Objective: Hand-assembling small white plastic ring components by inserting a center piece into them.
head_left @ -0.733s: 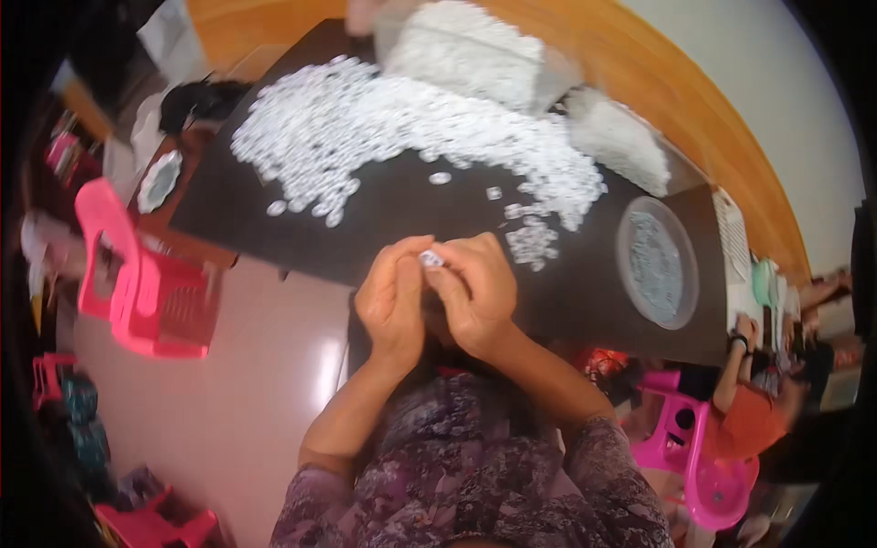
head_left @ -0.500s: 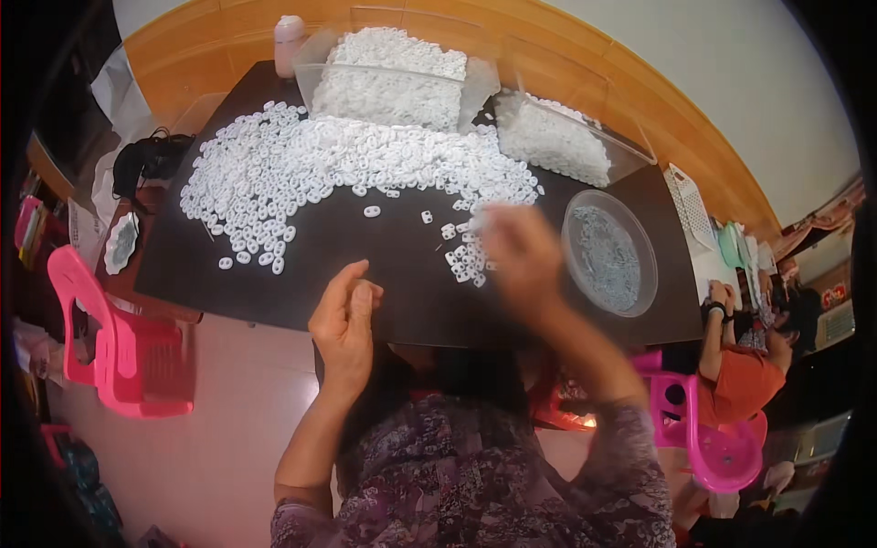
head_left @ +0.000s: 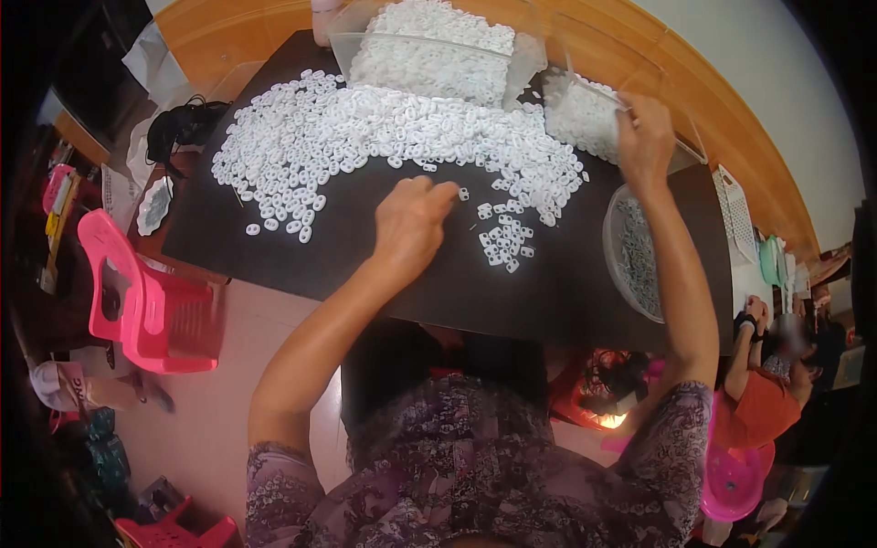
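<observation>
White plastic rings (head_left: 384, 137), small, oval and glossy, heaped in a broad drift across the far half of a matte black table (head_left: 548, 292). A smaller loose cluster of rings (head_left: 504, 242) just right of the left hand (head_left: 411, 224). Left hand lowered knuckles-up onto the bare tabletop at the drift's near edge, fingers curled with the tips pinched toward a single ring (head_left: 464, 194); whether anything sits in the pinch cannot be told. Right hand (head_left: 645, 137) stretched far out, fingers bent over the rim of a clear plastic tub (head_left: 585, 114) filled with more white pieces; grip or mere touch not clear. Behind the drift, a larger clear bin (head_left: 429, 55), likewise full. Near the right forearm, a round shallow dish (head_left: 630, 256) of grey metallic bits. Left of the table, a pink moulded plastic chair (head_left: 146, 301).
</observation>
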Available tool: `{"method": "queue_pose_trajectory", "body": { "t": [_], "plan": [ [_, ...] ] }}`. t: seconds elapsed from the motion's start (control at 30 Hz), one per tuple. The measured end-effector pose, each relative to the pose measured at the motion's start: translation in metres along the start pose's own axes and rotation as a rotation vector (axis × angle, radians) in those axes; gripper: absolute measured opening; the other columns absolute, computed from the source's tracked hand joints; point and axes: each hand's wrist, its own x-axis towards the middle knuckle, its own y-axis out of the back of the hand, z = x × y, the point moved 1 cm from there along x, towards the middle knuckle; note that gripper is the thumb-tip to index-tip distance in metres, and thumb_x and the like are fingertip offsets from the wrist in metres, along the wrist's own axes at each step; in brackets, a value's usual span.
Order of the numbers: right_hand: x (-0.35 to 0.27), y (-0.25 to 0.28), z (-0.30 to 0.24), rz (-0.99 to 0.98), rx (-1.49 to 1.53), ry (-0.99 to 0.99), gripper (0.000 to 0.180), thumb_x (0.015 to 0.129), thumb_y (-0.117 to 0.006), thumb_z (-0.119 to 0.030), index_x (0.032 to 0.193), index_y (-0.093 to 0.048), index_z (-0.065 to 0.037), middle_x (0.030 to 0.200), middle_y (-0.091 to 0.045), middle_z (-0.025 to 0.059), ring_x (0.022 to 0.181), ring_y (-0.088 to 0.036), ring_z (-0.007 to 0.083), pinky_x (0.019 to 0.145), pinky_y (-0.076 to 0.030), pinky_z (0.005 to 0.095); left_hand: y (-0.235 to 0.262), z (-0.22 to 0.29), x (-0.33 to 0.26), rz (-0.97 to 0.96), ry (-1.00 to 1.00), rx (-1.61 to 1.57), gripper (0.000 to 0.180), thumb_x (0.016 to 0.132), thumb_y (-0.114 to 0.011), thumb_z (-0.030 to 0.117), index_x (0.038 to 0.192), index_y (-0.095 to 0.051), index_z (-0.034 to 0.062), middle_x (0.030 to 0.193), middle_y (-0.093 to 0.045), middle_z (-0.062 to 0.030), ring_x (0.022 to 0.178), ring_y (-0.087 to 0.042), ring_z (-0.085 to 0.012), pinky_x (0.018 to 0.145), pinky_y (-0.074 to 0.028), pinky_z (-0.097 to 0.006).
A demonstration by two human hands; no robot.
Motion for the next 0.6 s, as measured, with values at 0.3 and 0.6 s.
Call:
{"method": "queue_pose_trajectory", "body": {
  "t": [0.3, 0.6],
  "plan": [
    [-0.043, 0.011, -0.087, -0.212, 0.431, 0.067, 0.011, 0.077, -0.062, 0.003, 0.087, -0.064, -0.001, 0.08, -0.062, 0.0121, 0.077, -0.059, 0.0266, 0.069, -0.046, 0.0316, -0.049, -0.009, 0.031, -0.25, -0.112, 0.271, 0.009, 0.074, -0.063, 0.008, 0.076, -0.061, -0.0008, 0.078, -0.059, -0.0195, 0.076, -0.059, -0.0344, 0.068, -0.049, -0.042],
    [-0.075, 0.005, -0.142, -0.682, 1.196, -0.64, 0.012, 0.083, -0.063, -0.006, 0.092, -0.066, 0.001, 0.082, -0.066, 0.0041, 0.075, -0.058, 0.0071, 0.068, -0.046, 0.0211, 0.026, 0.012, 0.005, -0.21, 0.267, -0.602, 0.015, 0.079, -0.066, 0.008, 0.087, -0.056, 0.0008, 0.074, -0.06, -0.011, 0.068, -0.059, -0.0218, 0.061, -0.047, -0.033]
  ]
}}
